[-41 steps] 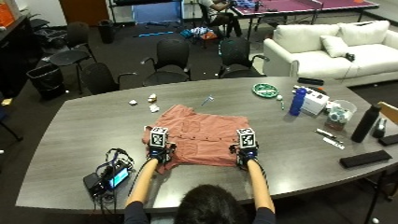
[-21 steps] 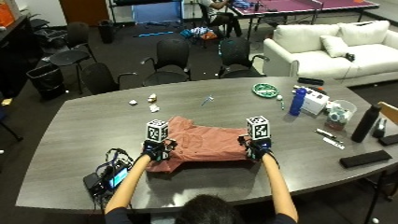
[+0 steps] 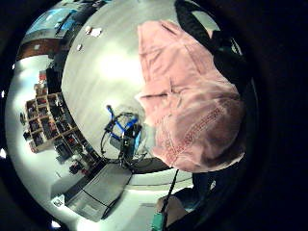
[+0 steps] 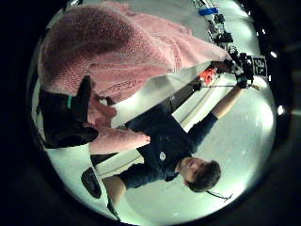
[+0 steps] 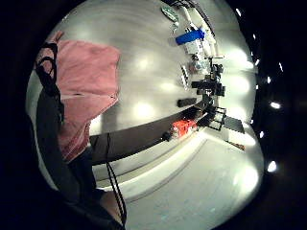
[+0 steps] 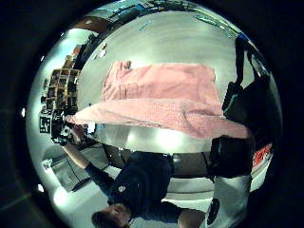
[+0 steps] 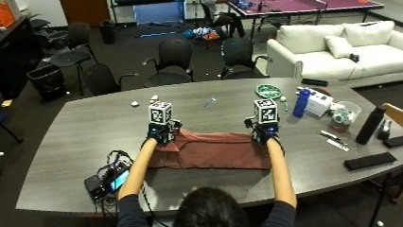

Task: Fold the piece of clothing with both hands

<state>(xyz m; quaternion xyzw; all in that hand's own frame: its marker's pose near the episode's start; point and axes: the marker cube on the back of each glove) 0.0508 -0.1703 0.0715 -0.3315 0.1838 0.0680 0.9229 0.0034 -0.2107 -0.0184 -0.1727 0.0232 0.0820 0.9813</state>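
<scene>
Your left hand [image 7: 159, 135] and right hand [image 7: 265, 134] each pinch one pink garment [image 7: 211, 152], lifted edge between them, rest on desk [image 7: 82, 132].

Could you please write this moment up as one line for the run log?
step: first fold | garment: near edge carried to far edge | left hand: grips cloth | right hand: grips cloth | table

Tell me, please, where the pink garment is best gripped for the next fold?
Probably at the two ends of the folded far edge of the pink garment, where the left hand and right hand are now, coming from above: it lies as a wide flat band, so gripping both ends keeps that edge straight.
</scene>
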